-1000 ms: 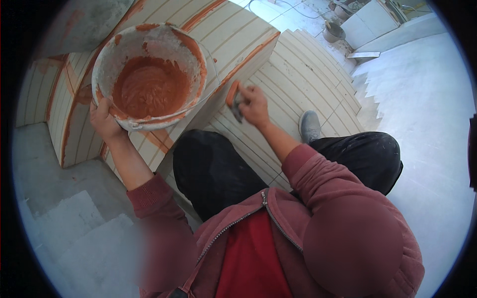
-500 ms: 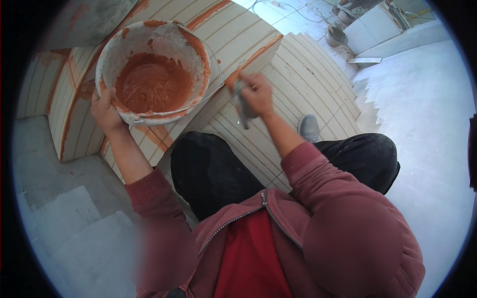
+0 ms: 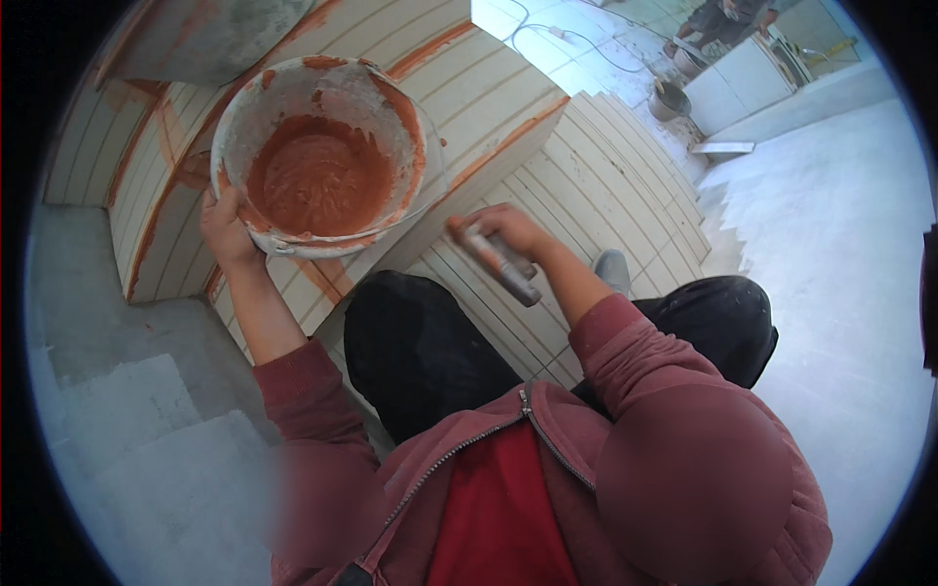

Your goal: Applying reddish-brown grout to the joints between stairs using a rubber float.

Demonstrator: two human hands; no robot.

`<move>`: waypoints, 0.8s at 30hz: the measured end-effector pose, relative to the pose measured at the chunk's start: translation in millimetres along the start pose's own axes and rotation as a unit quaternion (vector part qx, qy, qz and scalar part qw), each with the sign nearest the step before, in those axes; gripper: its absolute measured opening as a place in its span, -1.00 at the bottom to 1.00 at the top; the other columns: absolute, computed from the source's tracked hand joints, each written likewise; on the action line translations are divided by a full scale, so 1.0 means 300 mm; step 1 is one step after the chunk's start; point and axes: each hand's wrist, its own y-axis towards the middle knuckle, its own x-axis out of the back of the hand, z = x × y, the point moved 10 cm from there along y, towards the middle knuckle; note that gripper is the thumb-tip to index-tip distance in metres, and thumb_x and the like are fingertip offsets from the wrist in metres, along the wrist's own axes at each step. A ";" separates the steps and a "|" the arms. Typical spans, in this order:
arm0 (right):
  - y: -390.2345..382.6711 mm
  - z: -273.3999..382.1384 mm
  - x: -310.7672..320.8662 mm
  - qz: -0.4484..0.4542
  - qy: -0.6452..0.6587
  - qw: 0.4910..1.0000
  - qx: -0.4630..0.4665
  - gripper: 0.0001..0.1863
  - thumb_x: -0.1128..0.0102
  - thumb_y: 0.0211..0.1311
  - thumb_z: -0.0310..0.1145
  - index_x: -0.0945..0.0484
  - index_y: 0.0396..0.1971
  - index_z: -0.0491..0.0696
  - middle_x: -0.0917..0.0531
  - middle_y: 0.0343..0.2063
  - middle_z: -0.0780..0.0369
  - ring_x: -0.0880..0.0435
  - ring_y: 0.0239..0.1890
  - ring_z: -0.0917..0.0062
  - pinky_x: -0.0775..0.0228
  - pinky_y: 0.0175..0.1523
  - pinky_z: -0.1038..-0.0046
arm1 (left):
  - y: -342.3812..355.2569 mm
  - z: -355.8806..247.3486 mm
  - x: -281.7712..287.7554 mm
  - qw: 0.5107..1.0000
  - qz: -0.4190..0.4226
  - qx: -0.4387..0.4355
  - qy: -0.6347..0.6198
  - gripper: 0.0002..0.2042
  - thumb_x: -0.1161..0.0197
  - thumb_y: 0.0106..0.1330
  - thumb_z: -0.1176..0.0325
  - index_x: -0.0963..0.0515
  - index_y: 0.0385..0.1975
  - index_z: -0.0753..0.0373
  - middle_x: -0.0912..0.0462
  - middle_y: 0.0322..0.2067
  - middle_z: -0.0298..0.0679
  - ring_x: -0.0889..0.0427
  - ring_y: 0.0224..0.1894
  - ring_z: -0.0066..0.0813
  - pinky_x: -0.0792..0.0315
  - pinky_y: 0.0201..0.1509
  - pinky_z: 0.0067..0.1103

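Your left hand (image 3: 233, 232) grasps the bucket (image 3: 288, 96) of orange paste (image 3: 318, 181) by its rim; your right hand (image 3: 510, 232) clasps a blurred tool (image 3: 512, 277).

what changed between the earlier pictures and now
The right hand has drawn back, lower in view, and its flat grey orange-smeared tool has turned, its lower end swinging right. Nothing was grabbed or released; the left hand still holds the round white orange-smeared bucket.
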 end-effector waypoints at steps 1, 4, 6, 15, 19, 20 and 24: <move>-0.006 -0.048 0.090 -0.035 0.052 0.998 -0.013 -0.67 0.02 -0.04 -0.38 -0.62 -0.29 -0.14 -0.65 -0.29 0.17 -0.56 -0.21 0.46 -0.35 -0.05 0.47 | -0.001 0.017 -0.003 1.000 0.015 0.008 -0.011 -0.67 -0.06 0.04 0.57 -0.42 -0.13 0.47 -0.56 -0.24 -0.11 -0.58 -0.28 -0.41 -0.48 -0.18 -0.56; -0.032 0.012 0.272 -0.111 0.526 0.839 -0.078 -0.65 0.04 0.12 -0.26 -0.52 -0.17 -0.13 -0.62 -0.30 0.15 -0.59 -0.23 0.40 -0.49 -0.16 0.37 | -0.011 0.040 0.091 0.999 0.012 -0.014 0.028 -0.65 -0.06 0.03 0.58 -0.44 -0.11 0.46 -0.56 -0.22 -0.14 -0.57 -0.27 -0.44 -0.46 -0.17 -0.59; -0.061 0.341 0.255 -0.059 0.562 0.825 -0.007 -0.56 0.10 0.20 -0.13 -0.42 -0.06 -0.14 -0.57 -0.17 0.10 -0.60 -0.24 0.32 -0.52 -0.17 0.29 | -0.058 -0.005 0.083 0.999 0.014 -0.030 0.011 -0.65 -0.05 0.02 0.56 -0.44 -0.12 0.45 -0.56 -0.22 -0.13 -0.57 -0.26 -0.43 -0.46 -0.14 -0.57; 0.320 0.612 -0.281 0.132 -0.040 0.988 0.076 -0.66 0.11 0.22 -0.28 -0.54 -0.11 -0.09 -0.59 -0.15 0.14 -0.52 -0.07 0.39 -0.28 0.07 0.44 | -0.147 -0.041 -0.014 0.997 0.059 -0.053 -0.014 -0.61 -0.05 -0.02 0.61 -0.48 -0.11 0.39 -0.57 -0.21 -0.26 -0.52 -0.20 -0.55 -0.36 -0.04 -0.62; 0.432 0.551 -0.418 0.211 -0.244 0.942 0.093 -0.66 0.07 0.15 -0.22 -0.59 -0.15 0.01 -0.57 -0.10 0.12 -0.51 -0.03 0.31 -0.28 0.08 0.37 | -0.157 -0.015 0.011 0.998 0.036 -0.045 -0.026 -0.59 -0.06 -0.03 0.59 -0.47 -0.08 0.40 -0.57 -0.20 -0.26 -0.51 -0.17 -0.53 -0.35 0.00 -0.59; 0.430 0.551 -0.458 0.229 -0.293 0.923 0.095 -0.66 0.07 0.14 -0.20 -0.60 -0.16 0.03 -0.56 -0.08 0.12 -0.51 -0.02 0.29 -0.28 0.08 0.34 | -0.163 -0.020 0.021 0.998 0.027 -0.046 -0.020 -0.59 -0.06 -0.03 0.59 -0.47 -0.08 0.40 -0.57 -0.20 -0.26 -0.51 -0.17 -0.53 -0.35 0.00 -0.59; 0.410 0.513 -0.478 0.284 -0.309 0.906 0.052 -0.64 0.05 0.15 -0.18 -0.58 -0.13 0.02 -0.57 -0.08 0.14 -0.52 -0.03 0.33 -0.29 0.07 0.37 | -0.181 -0.044 -0.010 0.997 0.032 -0.070 -0.009 -0.57 -0.07 -0.03 0.57 -0.45 -0.05 0.41 -0.57 -0.21 -0.25 -0.51 -0.16 -0.53 -0.33 0.03 -0.58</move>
